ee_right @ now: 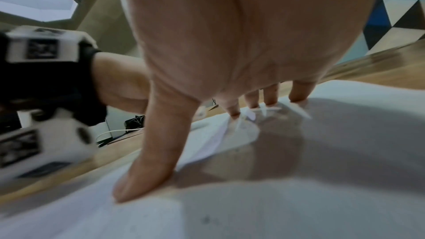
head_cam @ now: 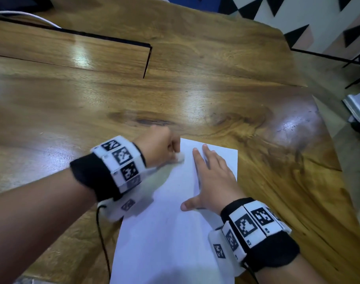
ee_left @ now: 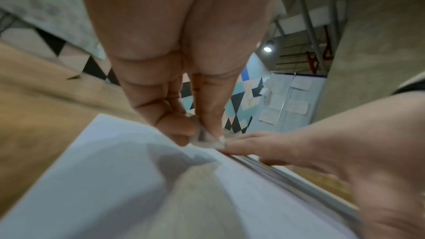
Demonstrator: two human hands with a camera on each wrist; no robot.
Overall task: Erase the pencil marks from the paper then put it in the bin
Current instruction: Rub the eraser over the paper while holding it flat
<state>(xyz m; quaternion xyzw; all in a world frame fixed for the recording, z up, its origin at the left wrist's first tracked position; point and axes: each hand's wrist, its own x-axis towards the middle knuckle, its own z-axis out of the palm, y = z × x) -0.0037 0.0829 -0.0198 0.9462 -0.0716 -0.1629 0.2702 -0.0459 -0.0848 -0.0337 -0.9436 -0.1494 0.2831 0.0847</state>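
Observation:
A white sheet of paper (head_cam: pixel 171 222) lies on the wooden table (head_cam: pixel 175 89), reaching to the near edge. My left hand (head_cam: pixel 160 146) pinches a small white eraser (head_cam: pixel 180 157) between thumb and fingers and holds it against the paper's far left part. The left wrist view shows the eraser (ee_left: pixel 208 140) blurred at my fingertips on the paper (ee_left: pixel 115 161). My right hand (head_cam: pixel 212 177) lies flat with straight spread fingers, pressing the sheet down just right of the eraser. In the right wrist view its thumb and fingers (ee_right: pixel 151 152) press on the paper (ee_right: pixel 276 206). I make out no pencil marks.
A raised wooden panel (head_cam: pixel 72 52) sits at the table's far left with a white cable behind it. The table's right edge (head_cam: pixel 322 124) drops to the floor, where a grey object (head_cam: pixel 357 107) lies. No bin is in view.

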